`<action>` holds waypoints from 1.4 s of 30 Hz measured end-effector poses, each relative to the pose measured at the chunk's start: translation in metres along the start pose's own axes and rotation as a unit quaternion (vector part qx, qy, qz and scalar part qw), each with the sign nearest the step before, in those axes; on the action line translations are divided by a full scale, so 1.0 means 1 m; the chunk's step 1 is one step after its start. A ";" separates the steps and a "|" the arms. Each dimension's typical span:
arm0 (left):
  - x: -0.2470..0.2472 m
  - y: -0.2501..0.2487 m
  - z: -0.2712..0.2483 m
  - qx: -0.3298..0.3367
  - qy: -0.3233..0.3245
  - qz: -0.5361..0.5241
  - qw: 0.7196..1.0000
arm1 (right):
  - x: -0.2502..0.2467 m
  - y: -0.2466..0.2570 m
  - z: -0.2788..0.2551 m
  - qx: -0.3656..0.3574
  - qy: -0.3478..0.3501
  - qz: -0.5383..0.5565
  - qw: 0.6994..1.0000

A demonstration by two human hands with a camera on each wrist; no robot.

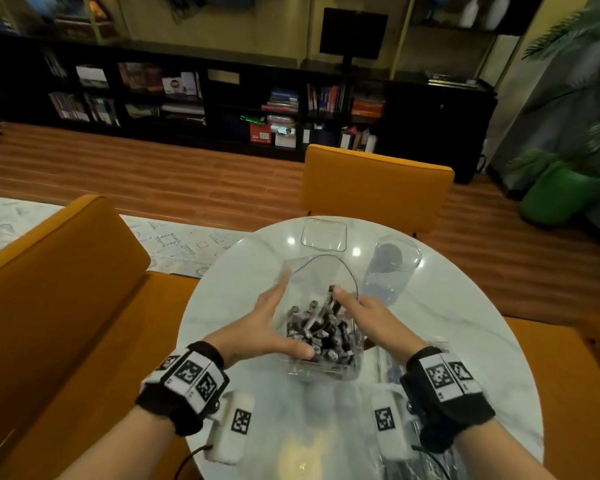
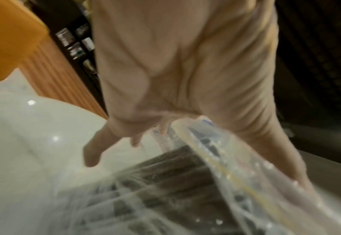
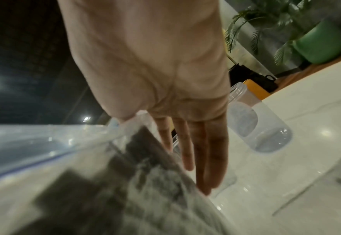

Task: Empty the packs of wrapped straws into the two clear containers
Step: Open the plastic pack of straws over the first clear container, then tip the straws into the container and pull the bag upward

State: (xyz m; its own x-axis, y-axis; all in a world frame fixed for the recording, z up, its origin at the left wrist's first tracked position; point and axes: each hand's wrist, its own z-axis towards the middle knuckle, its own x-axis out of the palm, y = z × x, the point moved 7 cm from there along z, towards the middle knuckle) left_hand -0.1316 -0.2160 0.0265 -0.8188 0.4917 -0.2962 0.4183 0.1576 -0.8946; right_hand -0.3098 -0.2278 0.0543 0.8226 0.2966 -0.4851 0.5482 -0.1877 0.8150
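Both hands flat on the bag of straws, mid-table

So the clear bag (image 1: 321,306) sits pretty much in the middle of the round white table (image 1: 465,341), mouth pointing at the far edge and hanging wide open. The dark wrapped straws (image 1: 317,332) are bunched in its near end, a few poking up.

Left hand (image 1: 269,327) is pressed against the bag's left side, fingers straight and spread, thumb lying across the near end. The left wrist view backs that up: flat palm on the plastic, nothing curled. Right hand (image 1: 368,315) is on the bag's right side, fingers straight and together, tips reaching toward the mouth. Neither hand is actually gripping anything, both just resting flat on the plastic.

The two containers are toward the far edge: a squarish tub (image 1: 323,234) right by the rim, and a round jar (image 1: 392,268) to its right, lying tilted. From the head view both look well apart from the hands and neither has straws in it that I can see
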 end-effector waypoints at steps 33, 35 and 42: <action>-0.014 0.058 0.092 0.046 0.064 -0.039 0.996 | 0.015 -0.046 0.041 0.129 -0.124 0.175 0.968; -0.004 0.063 0.091 0.034 0.097 -0.020 0.994 | 0.022 -0.053 0.047 0.139 -0.090 0.204 0.965; -0.047 0.012 0.080 0.092 -0.016 -0.173 0.980 | 0.018 -0.025 0.027 0.011 -0.024 0.231 0.973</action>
State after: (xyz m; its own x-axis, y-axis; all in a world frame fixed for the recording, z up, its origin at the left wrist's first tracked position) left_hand -0.1196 -0.3052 0.0025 -0.9122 0.4088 0.0286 0.0368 0.1513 -0.9878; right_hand -0.3052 -0.2430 0.0167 0.9877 0.1317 -0.0839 0.1214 -0.3099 0.9430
